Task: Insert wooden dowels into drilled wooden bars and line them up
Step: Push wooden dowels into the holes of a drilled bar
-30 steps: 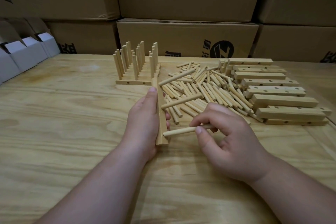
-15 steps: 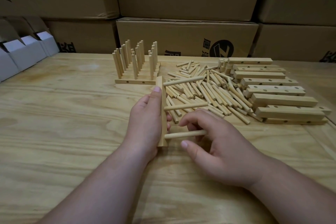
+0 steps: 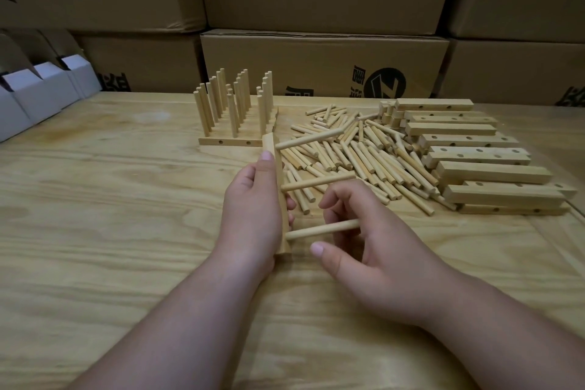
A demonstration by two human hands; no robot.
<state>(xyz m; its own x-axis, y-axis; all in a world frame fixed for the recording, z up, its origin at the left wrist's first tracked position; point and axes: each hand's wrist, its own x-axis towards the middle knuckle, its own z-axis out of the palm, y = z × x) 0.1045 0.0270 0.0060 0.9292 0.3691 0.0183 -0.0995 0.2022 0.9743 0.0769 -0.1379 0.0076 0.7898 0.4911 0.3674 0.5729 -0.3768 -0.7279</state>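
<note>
Bar (image 3: 278,180), drilled pale wood, stood on edge on the plywood table (image 3: 95,215), long axis running away from the body, gripped by left hand (image 3: 253,209) from its left side. Three smooth round dowels jutting rightward from bar; nearest dowel (image 3: 323,229) lying crosswise, touched by curled fingers of right hand (image 3: 373,250), thumb apart from it. Right hand nearer for pressing it home, likely. Right of bar: loose dowel pile (image 3: 364,152), beyond it stacked square-edged bars (image 3: 474,161). Behind bar: finished row (image 3: 234,111), dowels upright.
</note>
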